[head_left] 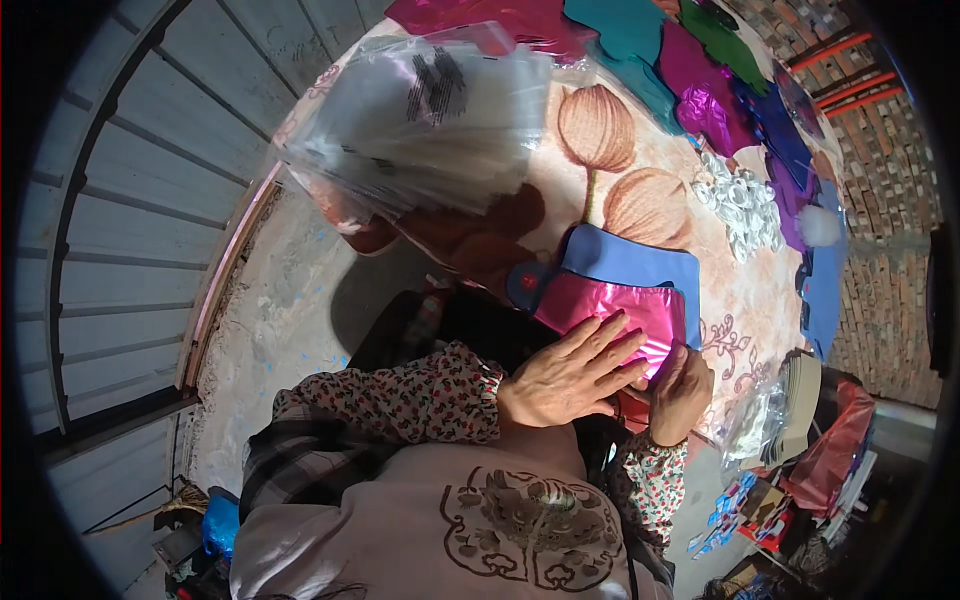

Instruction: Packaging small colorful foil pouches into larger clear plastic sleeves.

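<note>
A person's left hand point(568, 372) lay flat, fingers spread, on a shiny pink foil sheet point(618, 312) at the near edge of a table point(560, 190) covered in a floral cloth. The right hand point(680, 392) was curled against the sheet's lower right corner — whether it pinched the foil could not be told. The pink sheet rested on a blue shaped piece point(636, 262). Beyond lay a stack of clear plastic bags point(430, 115) and more foil pieces (teal, green, purple) point(700, 70), with small white items point(742, 200) beside them.
</note>
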`<action>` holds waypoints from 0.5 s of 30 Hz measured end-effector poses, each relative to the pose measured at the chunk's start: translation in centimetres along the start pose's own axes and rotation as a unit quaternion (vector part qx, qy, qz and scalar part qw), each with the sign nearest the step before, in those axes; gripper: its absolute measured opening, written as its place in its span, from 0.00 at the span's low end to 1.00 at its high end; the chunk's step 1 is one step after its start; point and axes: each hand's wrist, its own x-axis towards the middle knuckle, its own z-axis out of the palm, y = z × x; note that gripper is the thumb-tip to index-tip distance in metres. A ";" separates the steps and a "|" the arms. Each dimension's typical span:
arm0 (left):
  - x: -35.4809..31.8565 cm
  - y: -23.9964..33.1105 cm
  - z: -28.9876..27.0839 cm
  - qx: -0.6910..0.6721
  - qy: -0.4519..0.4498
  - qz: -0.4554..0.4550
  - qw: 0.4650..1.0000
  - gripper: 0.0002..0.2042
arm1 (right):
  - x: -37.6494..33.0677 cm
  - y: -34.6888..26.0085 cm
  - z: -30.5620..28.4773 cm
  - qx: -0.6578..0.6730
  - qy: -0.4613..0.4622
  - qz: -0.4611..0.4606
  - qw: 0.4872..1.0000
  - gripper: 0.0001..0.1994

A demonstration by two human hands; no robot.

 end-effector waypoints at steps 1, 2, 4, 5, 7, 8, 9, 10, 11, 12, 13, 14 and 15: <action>0.0 0.1 0.0 0.001 0.003 -0.004 1.000 0.35 | 0.0 0.0 0.0 -0.005 0.001 0.000 1.000 0.11; -0.1 0.0 -0.1 0.001 0.001 -0.003 1.000 0.35 | 0.0 0.0 0.0 -0.004 0.000 0.002 1.000 0.11; -0.4 -0.6 -0.5 0.060 0.029 0.023 0.998 0.28 | 0.1 0.0 0.1 0.009 0.016 -0.008 1.000 0.12; -0.4 -1.0 -0.7 0.089 0.043 0.038 0.994 0.24 | 0.1 0.0 0.1 0.015 0.025 -0.012 0.999 0.13; -0.2 -2.0 -1.7 0.090 0.057 0.045 0.993 0.22 | 0.1 0.3 0.1 0.012 0.033 0.012 0.999 0.12; 0.2 -2.5 -2.4 0.092 0.072 0.049 0.992 0.19 | 0.0 0.4 0.2 0.008 0.041 0.033 0.999 0.11; 0.6 -2.8 -2.8 0.094 0.089 0.053 0.990 0.17 | 0.0 0.6 0.1 0.004 0.048 0.052 0.997 0.10; 1.2 -2.9 -3.0 0.093 0.091 0.056 0.990 0.17 | 0.0 0.9 0.0 0.002 0.051 0.053 0.997 0.10; 1.8 -2.9 -3.2 0.098 0.079 0.055 0.990 0.16 | -0.2 1.4 0.0 0.024 0.061 0.076 0.995 0.10; 2.4 -2.9 -3.3 0.105 0.066 0.056 0.991 0.16 | -0.4 1.7 0.0 0.048 0.073 0.100 0.991 0.10; 2.8 -2.8 -3.3 0.112 0.053 0.057 0.991 0.15 | -0.4 1.9 -0.1 0.073 0.083 0.124 0.986 0.11; 3.1 -2.5 -3.0 0.112 0.054 0.059 0.990 0.15 | -0.5 1.9 -0.1 0.073 0.086 0.125 0.986 0.11; 3.1 -2.2 -2.3 0.081 0.075 0.071 0.991 0.15 | -0.5 1.9 -0.1 0.055 0.079 0.100 0.990 0.12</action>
